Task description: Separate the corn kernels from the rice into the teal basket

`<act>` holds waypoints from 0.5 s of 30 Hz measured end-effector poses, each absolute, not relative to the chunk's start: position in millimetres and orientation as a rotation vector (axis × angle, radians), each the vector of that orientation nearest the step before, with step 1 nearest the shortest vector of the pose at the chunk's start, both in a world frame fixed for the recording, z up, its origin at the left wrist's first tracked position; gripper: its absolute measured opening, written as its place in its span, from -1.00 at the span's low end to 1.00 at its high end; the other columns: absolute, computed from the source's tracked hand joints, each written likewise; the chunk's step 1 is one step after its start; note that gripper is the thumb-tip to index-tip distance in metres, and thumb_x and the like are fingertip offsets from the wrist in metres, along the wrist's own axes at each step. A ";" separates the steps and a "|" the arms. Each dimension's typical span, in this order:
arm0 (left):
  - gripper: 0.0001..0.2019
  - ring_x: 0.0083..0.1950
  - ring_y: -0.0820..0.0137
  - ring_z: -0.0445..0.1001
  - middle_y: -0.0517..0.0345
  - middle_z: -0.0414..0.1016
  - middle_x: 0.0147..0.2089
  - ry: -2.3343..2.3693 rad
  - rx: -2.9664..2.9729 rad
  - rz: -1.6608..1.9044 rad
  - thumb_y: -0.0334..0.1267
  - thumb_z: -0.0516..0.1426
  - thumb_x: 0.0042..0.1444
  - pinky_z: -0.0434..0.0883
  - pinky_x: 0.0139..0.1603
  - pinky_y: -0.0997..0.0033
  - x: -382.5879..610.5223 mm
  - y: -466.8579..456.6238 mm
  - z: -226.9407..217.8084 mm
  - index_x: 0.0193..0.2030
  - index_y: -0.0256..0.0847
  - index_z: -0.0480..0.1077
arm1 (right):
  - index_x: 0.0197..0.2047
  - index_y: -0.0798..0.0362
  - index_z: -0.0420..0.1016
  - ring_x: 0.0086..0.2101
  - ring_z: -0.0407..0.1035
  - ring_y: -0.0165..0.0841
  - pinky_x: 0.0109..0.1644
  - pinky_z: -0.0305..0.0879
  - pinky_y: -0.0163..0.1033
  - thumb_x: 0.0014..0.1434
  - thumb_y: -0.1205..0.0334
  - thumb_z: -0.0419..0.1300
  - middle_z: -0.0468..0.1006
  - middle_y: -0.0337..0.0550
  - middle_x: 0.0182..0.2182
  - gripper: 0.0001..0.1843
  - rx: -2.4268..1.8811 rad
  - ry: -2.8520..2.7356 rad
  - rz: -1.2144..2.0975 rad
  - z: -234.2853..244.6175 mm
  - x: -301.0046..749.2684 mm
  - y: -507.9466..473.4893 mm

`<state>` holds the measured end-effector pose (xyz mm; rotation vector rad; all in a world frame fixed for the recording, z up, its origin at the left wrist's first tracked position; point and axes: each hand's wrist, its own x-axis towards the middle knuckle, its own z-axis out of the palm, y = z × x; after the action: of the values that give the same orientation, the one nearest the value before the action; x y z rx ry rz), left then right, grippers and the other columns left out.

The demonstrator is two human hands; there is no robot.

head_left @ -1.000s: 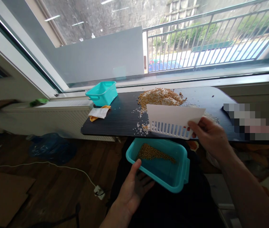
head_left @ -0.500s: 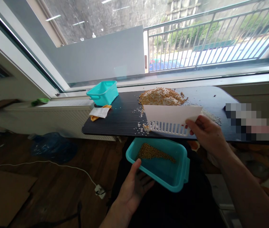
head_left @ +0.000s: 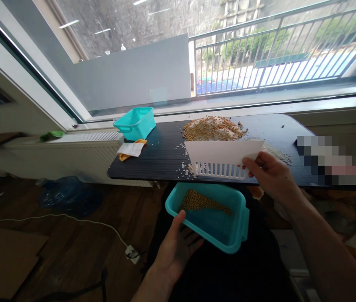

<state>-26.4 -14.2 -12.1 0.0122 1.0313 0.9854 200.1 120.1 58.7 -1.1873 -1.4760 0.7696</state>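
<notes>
My right hand [head_left: 268, 174] pinches the right end of a white slotted sheet [head_left: 223, 152], a comb-like scraper with a row of slots along its lower edge. It stands on edge over the front of the dark table. Below the table edge, a teal plastic tub [head_left: 208, 241] rests at my lap, tan soybeans [head_left: 201, 200] heaped along its far left side. My left hand [head_left: 174, 247] grips the near rim, thumb over it and fingers underneath. Behind the sheet rises a mixed pile of soybeans and white grains [head_left: 214, 128]. More white grains [head_left: 186, 167] are scattered left of the sheet.
A second teal tub [head_left: 136, 123] stands at the table's back left, beside a folded white and orange cloth [head_left: 132, 149]. The window [head_left: 127, 75] borders the far side. A power strip [head_left: 132, 253] and a large blue bottle [head_left: 69, 195] lie on the floor.
The slotted sheet in my right hand has shifted slightly left along the table front. My left hand keeps its hold on the tub, and the beans look unchanged.
</notes>
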 end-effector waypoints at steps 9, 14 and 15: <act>-0.38 0.12 0.10 0.45 -0.20 0.38 0.20 1.025 0.029 0.981 0.09 0.12 0.12 0.34 0.17 0.15 -25.4 -14.6 -8.7 0.21 -0.28 0.26 | -0.43 -0.03 0.42 -0.56 0.29 -0.43 -0.49 0.29 -0.31 0.02 0.06 0.26 0.47 -0.28 -0.56 -0.82 -1.164 -1.488 0.710 60.2 195.8 127.4; -0.41 0.10 0.12 0.47 -0.19 0.42 0.16 1.038 0.013 0.984 0.08 0.13 0.12 0.35 0.16 0.15 -27.0 -14.8 -8.2 0.18 -0.28 0.29 | -0.45 -0.02 0.41 -0.56 0.28 -0.43 -0.48 0.27 -0.32 0.02 0.03 0.25 0.46 -0.27 -0.56 -0.79 -1.157 -1.512 0.730 54.1 196.1 133.4; -0.41 0.08 0.12 0.48 -0.19 0.42 0.15 1.043 0.005 0.985 0.08 0.13 0.12 0.35 0.16 0.15 -26.8 -14.8 -8.4 0.17 -0.28 0.29 | -0.44 -0.02 0.42 -0.57 0.27 -0.44 -0.49 0.26 -0.32 0.02 0.03 0.25 0.47 -0.27 -0.55 -0.79 -1.160 -1.520 0.733 54.1 197.2 133.2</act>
<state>-26.8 -14.8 -8.4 0.0054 1.0426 0.9846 197.2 133.2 54.1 -1.1597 -1.5205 0.7333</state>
